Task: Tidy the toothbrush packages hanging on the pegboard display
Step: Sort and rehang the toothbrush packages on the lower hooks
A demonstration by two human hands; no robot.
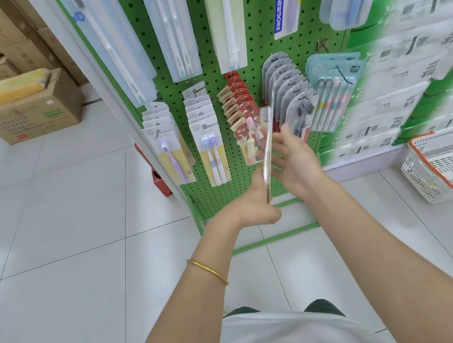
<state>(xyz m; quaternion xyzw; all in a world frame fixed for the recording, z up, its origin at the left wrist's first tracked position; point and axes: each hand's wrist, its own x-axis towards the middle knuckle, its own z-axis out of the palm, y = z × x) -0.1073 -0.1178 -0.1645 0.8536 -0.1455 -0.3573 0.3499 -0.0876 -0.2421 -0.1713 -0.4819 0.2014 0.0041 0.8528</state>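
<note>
Two hands worked low on the pegboard (214, 197). Just right of the red packs (233, 102), the left grip (254, 205) pinched the bottom of a loose package (269, 140), held edge-on and off any hook. The right grip (295, 157) steadied its side with straight fingers, before the grey packs (290, 84). Rehanging seemed in hand; next, its hole needed to meet a hook tip.

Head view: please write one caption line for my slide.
At the green pegboard, the left hand grips the lower end of a toothbrush package; the right hand touches its side.
</note>
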